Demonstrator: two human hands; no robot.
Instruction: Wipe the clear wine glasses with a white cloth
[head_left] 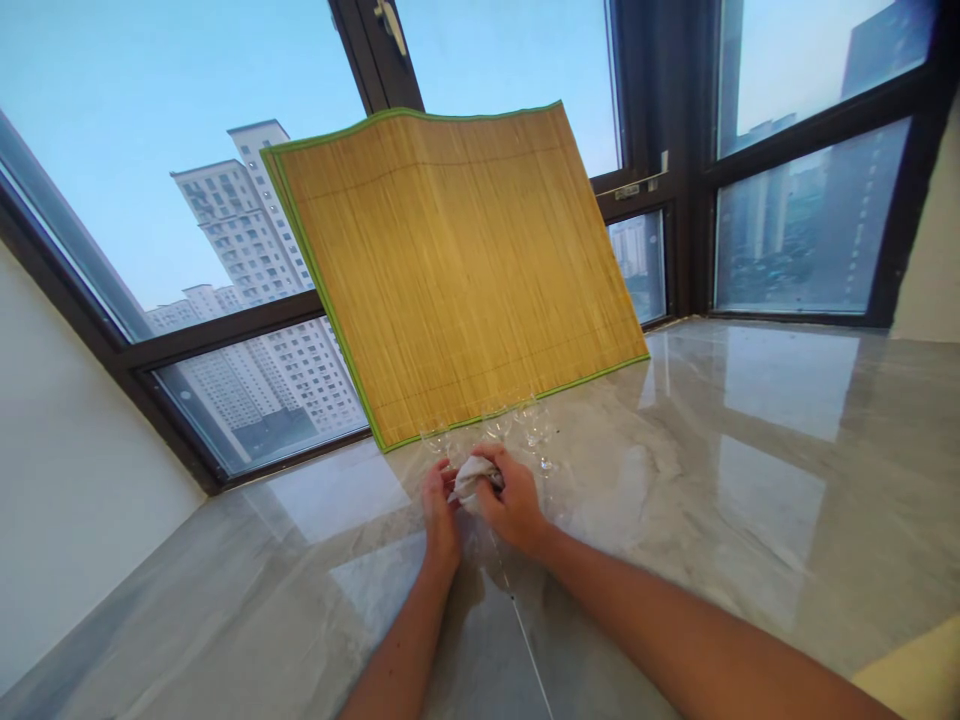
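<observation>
Grey marbled counter [247, 620] is carrying a tan green-edged mat [465, 260], and some clear cups [534, 425] are clustering just before it, contents too faint to make out. Left hand [440, 508] is curving half open, can't tell if it's gripping anything, and the right hand [517, 503] is wrapping its fingers snugly round a crumpled, whitish cloth [472, 482] that's sitting between both hands

Daylight through windows [510, 55] (pale glare on glossy surface [675, 440])
</observation>
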